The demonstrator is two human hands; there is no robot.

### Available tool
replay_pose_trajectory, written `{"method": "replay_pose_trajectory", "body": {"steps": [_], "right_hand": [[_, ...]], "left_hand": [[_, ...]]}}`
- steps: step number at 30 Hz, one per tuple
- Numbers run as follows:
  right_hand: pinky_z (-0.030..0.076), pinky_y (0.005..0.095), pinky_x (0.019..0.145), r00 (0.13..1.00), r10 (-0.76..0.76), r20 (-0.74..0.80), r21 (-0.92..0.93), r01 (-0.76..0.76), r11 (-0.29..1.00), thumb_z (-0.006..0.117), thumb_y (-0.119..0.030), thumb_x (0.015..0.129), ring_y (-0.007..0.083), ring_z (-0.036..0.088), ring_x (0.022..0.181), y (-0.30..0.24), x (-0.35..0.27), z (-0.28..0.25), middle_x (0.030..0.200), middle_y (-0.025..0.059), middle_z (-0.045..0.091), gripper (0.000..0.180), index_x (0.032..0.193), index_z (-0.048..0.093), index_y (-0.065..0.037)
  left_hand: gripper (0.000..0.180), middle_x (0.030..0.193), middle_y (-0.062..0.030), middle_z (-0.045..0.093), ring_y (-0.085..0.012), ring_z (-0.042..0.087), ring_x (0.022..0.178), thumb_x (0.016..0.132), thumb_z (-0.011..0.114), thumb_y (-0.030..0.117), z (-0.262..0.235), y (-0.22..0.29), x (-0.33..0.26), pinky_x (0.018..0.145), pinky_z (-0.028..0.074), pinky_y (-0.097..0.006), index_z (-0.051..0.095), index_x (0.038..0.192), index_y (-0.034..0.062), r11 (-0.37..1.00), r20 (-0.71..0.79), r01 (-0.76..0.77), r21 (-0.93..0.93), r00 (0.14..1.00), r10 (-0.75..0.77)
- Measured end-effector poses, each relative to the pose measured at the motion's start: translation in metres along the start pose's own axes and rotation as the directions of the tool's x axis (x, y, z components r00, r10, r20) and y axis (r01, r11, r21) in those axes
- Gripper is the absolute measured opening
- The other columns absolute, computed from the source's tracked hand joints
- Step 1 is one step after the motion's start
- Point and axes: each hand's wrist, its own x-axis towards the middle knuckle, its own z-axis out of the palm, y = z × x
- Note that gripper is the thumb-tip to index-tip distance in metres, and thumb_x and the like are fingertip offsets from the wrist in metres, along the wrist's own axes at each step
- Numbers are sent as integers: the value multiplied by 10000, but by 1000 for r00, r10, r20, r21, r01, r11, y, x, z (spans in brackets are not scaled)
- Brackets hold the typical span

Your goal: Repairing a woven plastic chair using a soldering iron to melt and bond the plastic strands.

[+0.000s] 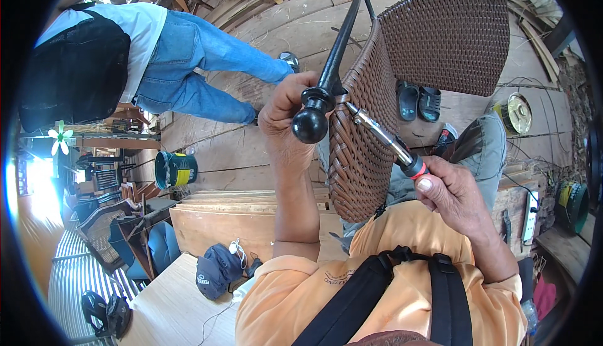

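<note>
A brown woven rattan chair (364, 151) stands tilted against my lap, its black frame showing along the edges. My left hand (284, 116) is closed round the black frame post (336, 57) just behind its round ball end (309, 125). In my right hand (453, 194) is a slim tool with a metal barrel and a red-and-black handle, which looks like a soldering iron (384, 133). Its tip meets, or comes very close to, the top corner of the weave beside the post. The fingers behind the post are partly hidden.
A person in blue jeans (188, 63) with a black backpack stands at the far left. Dark green buckets (176, 170) stand at left and right. Slippers (418, 102) lie beyond the chair. A white power strip (530, 217) is at my right; a dark cap (217, 272) lies at my left.
</note>
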Motion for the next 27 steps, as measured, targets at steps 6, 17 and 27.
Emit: {"method": "replay_pose_trajectory", "body": {"steps": [6,17,27], "right_hand": [[367,226,478,999,2,44,225,-12,974,515,-372,1002,60,445,550,13,1,15,654,1,494,400,1038,577,22],[353,217,458,995,16,98,344,-49,938,497,-374,1009,61,438,530,21,4,22,693,8,508,401,1019,572,20],[326,207,432,983,59,-175,334,3,943,711,-360,846,51,468,499,9,-2,-8,660,-2,506,410,988,566,-4]], "left_hand": [[176,934,-39,641,-88,569,798,728,747,-40,-4,2,1,715,450,-223,632,847,20,999,19,-12,48,1000,11],[165,957,-94,661,-111,595,797,722,743,-56,-7,5,1,714,463,-229,624,812,13,1000,44,10,16,999,-11],[274,1034,-129,604,-159,570,909,884,697,252,-33,-5,28,795,453,-282,618,848,-9,985,453,138,-99,888,-79]]}}
